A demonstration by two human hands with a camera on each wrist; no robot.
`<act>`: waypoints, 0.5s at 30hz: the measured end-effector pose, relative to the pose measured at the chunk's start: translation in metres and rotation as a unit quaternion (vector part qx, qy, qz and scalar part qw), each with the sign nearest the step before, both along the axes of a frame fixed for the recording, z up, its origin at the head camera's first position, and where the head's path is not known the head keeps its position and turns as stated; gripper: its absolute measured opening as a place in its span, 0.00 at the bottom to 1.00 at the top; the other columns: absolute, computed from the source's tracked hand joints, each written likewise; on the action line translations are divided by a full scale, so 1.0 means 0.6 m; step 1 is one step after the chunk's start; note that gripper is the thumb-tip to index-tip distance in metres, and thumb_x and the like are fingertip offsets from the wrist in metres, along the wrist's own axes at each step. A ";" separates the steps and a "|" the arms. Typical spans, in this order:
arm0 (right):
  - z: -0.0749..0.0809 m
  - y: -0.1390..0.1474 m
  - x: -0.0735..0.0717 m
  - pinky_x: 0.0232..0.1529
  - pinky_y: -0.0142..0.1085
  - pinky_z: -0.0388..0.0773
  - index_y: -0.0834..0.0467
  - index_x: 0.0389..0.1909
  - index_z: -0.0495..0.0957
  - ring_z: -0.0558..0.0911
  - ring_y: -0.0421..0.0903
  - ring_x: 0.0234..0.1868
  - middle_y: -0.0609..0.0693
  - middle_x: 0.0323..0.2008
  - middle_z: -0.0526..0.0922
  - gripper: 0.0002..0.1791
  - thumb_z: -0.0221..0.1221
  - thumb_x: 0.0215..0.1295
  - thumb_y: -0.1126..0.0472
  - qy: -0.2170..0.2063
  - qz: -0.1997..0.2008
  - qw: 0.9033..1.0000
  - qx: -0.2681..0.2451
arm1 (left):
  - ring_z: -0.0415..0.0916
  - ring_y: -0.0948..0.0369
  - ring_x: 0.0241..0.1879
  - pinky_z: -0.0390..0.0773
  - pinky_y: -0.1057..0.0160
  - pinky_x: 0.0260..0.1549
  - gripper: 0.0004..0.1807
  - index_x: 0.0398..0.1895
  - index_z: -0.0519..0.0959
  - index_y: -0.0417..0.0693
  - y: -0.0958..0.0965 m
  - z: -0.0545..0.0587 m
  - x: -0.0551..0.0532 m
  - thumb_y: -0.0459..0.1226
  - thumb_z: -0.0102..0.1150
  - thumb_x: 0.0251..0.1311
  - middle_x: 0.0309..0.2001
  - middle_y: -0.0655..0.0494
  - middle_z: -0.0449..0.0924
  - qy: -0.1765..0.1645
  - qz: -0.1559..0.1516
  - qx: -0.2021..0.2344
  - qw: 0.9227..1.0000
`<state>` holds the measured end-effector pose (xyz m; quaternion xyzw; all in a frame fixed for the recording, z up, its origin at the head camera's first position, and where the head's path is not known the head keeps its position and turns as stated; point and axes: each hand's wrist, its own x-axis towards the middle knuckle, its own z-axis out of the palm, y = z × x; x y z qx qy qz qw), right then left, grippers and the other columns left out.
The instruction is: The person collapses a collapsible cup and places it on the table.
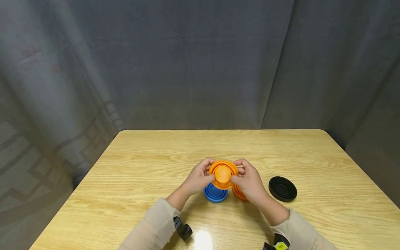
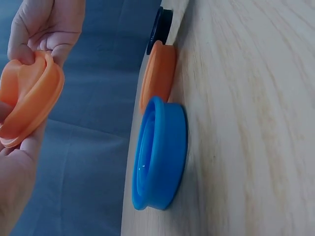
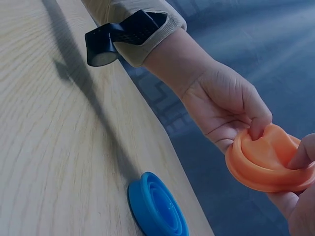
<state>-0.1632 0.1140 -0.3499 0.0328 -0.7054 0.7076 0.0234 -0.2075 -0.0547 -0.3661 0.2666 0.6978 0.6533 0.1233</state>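
Above the table, an orange collapsible silicone cup [image 1: 223, 174] is held between both hands. My left hand [image 1: 199, 177] grips its left rim and my right hand [image 1: 251, 181] the right rim, thumbs pressing on the inner side. In the right wrist view the soft orange cup [image 3: 268, 157] is folded flat and its middle looks buckled under the thumbs. Just below the hands, a blue collapsed cup [image 1: 215, 196] lies on the table. Beside it, a second orange collapsed cup [image 1: 239, 193] is partly hidden by my right hand.
To the right of my right hand, a black collapsed cup [image 1: 282, 189] lies on the wooden table [image 1: 150, 156]. Grey curtains [image 1: 193, 69] hang behind the table's far edge. Small black cameras [image 1: 182, 229] are strapped at the sleeves.
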 end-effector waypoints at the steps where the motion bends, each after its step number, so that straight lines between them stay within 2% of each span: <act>1: -0.001 -0.001 0.000 0.25 0.30 0.74 0.70 0.38 0.63 0.76 0.42 0.25 0.61 0.30 0.77 0.18 0.49 0.43 0.83 0.000 -0.002 1.000 0.000 | 0.71 0.64 0.31 0.74 0.69 0.30 0.19 0.46 0.65 0.30 0.000 0.000 0.000 0.19 0.44 0.46 0.38 0.43 0.72 0.003 0.003 -0.003 1.000; 6: -0.006 0.000 -0.005 0.24 0.28 0.73 0.71 0.36 0.65 0.73 0.41 0.22 0.57 0.26 0.75 0.17 0.50 0.41 0.83 0.016 -0.005 1.000 0.013 | 0.69 0.63 0.32 0.73 0.70 0.29 0.18 0.45 0.66 0.30 -0.003 0.001 -0.002 0.19 0.44 0.48 0.37 0.45 0.71 0.025 0.008 -0.025 0.999; 9: -0.008 0.005 -0.007 0.24 0.27 0.72 0.72 0.36 0.66 0.72 0.41 0.23 0.55 0.26 0.74 0.16 0.50 0.43 0.82 0.019 0.011 1.000 0.023 | 0.69 0.63 0.32 0.73 0.69 0.29 0.17 0.45 0.66 0.31 -0.009 0.003 -0.003 0.20 0.44 0.50 0.36 0.47 0.71 0.014 -0.002 -0.038 0.999; 11: -0.009 0.011 -0.008 0.26 0.28 0.73 0.73 0.38 0.65 0.73 0.41 0.26 0.55 0.28 0.75 0.15 0.51 0.45 0.80 0.017 0.040 0.999 0.020 | 0.70 0.63 0.32 0.74 0.69 0.30 0.16 0.46 0.66 0.31 -0.015 0.004 -0.003 0.21 0.44 0.51 0.36 0.49 0.71 -0.010 -0.023 -0.033 0.999; 15: -0.010 0.030 -0.009 0.30 0.30 0.75 0.74 0.41 0.63 0.75 0.42 0.30 0.55 0.31 0.75 0.17 0.51 0.48 0.77 0.011 0.114 0.993 -0.005 | 0.71 0.63 0.33 0.75 0.68 0.32 0.16 0.48 0.62 0.25 -0.025 0.005 -0.006 0.22 0.44 0.54 0.36 0.49 0.71 -0.043 -0.090 0.005 0.995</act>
